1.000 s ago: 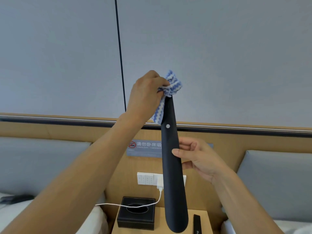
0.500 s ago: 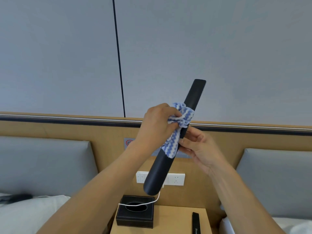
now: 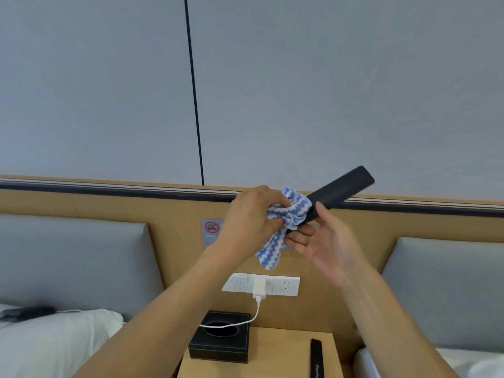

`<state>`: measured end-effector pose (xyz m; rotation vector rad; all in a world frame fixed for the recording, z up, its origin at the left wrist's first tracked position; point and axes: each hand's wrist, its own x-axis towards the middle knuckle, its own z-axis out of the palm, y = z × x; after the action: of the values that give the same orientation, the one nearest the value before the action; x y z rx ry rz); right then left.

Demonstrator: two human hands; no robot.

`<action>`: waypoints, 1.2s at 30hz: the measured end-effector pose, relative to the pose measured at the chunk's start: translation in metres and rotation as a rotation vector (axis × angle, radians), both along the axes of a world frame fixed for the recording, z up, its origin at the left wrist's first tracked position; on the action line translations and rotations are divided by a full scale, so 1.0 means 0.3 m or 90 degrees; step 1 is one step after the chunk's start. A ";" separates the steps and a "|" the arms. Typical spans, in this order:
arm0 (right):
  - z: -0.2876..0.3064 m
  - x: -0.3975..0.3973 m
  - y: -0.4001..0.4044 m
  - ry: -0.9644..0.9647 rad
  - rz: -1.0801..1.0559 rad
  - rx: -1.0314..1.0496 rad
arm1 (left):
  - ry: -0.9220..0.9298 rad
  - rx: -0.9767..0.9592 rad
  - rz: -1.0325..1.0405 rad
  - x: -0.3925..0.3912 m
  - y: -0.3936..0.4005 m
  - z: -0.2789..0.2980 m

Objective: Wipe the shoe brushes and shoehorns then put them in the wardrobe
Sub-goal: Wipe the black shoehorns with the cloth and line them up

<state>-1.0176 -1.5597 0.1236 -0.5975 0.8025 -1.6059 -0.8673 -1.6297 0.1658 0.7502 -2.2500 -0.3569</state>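
Head view: the shoehorn (image 3: 342,192) is held aloft, its long axis running from 8 to 2 o'clock. The cloth (image 3: 289,214) is pinched around it by the left hand (image 3: 253,216); the right hand (image 3: 324,246) supports it from 5 o'clock, fingers loosely spread.

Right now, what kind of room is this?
Most likely a hotel twin room. A padded headboard and a second one flank a wooden nightstand, a no-smoking sign is fixed to the wood panel above it, and a black tissue box sits on the nightstand.
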 end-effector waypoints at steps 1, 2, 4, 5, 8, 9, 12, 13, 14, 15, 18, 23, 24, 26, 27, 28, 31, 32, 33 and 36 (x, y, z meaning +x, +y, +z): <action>0.003 0.000 0.000 0.012 -0.009 0.009 | -0.003 -0.002 0.001 0.000 0.003 -0.004; 0.005 0.000 -0.001 0.021 -0.018 0.013 | -0.009 -0.006 0.002 -0.001 0.006 -0.007; 0.005 0.001 -0.005 0.034 -0.044 0.019 | -0.018 -0.019 0.005 -0.003 0.014 -0.016; 0.002 0.001 -0.006 0.036 -0.059 0.021 | -0.019 -0.028 0.003 -0.003 0.018 -0.021; -0.002 -0.002 -0.007 0.040 -0.105 0.027 | -0.029 -0.064 -0.008 -0.001 0.029 -0.041; -0.001 -0.008 -0.006 0.046 -0.121 0.026 | -0.038 -0.073 -0.009 0.003 0.031 -0.052; 0.017 -0.038 0.002 0.058 -0.164 0.008 | -0.045 -0.074 -0.006 0.033 0.026 -0.099; 0.026 -0.052 0.006 0.061 -0.176 -0.003 | -0.034 -0.063 -0.005 0.048 0.021 -0.116; 0.037 -0.063 0.009 0.066 -0.188 -0.015 | -0.023 -0.051 -0.001 0.063 0.013 -0.131; 0.046 -0.074 0.013 0.072 -0.197 -0.027 | -0.014 -0.040 0.006 0.076 0.003 -0.142; 0.053 -0.094 0.026 0.071 -0.207 -0.050 | 0.011 -0.013 0.023 0.115 -0.026 -0.159; 0.036 -0.105 0.048 0.085 -0.205 -0.044 | -0.019 0.000 0.065 0.176 -0.074 -0.190; 0.033 -0.106 0.053 0.095 -0.200 -0.046 | -0.027 0.003 0.075 0.191 -0.084 -0.197; 0.028 -0.108 0.062 0.112 -0.190 -0.052 | -0.040 0.014 0.089 0.215 -0.103 -0.207; 0.025 -0.108 0.065 0.114 -0.186 -0.053 | -0.043 0.022 0.095 0.224 -0.108 -0.210; 0.023 -0.106 0.066 0.112 -0.184 -0.051 | -0.045 0.033 0.101 0.230 -0.112 -0.213; 0.012 -0.102 0.060 0.078 -0.188 -0.034 | -0.065 0.052 0.115 0.236 -0.109 -0.220; 0.010 -0.100 0.058 0.070 -0.184 -0.031 | -0.074 0.050 0.116 0.233 -0.106 -0.224; 0.007 -0.097 0.057 0.068 -0.178 -0.027 | -0.081 0.048 0.114 0.227 -0.101 -0.228; -0.003 -0.078 0.048 0.085 -0.154 -0.009 | -0.099 0.052 0.087 0.187 -0.070 -0.233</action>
<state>-1.0409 -1.5453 0.1228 -0.6429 0.9931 -1.8066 -0.8113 -1.6508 0.0958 0.9992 -2.3237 -0.3366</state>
